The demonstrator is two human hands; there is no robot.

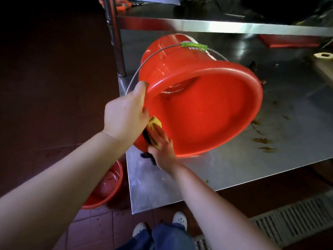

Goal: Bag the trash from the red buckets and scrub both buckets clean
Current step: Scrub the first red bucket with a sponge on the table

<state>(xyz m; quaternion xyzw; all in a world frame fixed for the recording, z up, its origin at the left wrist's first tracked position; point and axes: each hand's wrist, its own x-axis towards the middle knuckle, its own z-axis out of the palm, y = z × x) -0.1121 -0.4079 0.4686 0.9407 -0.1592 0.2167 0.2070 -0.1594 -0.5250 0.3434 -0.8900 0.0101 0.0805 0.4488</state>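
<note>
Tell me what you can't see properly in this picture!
- Head view: yellow sponge with dark scrub side, mostly hidden between left hand and right hand; right grip unclear.
- Head view: red plastic container on the floor, partly covered by left forearm and steel table.
- Head view: steel upper shelf, contents dark, cut off.
</note>
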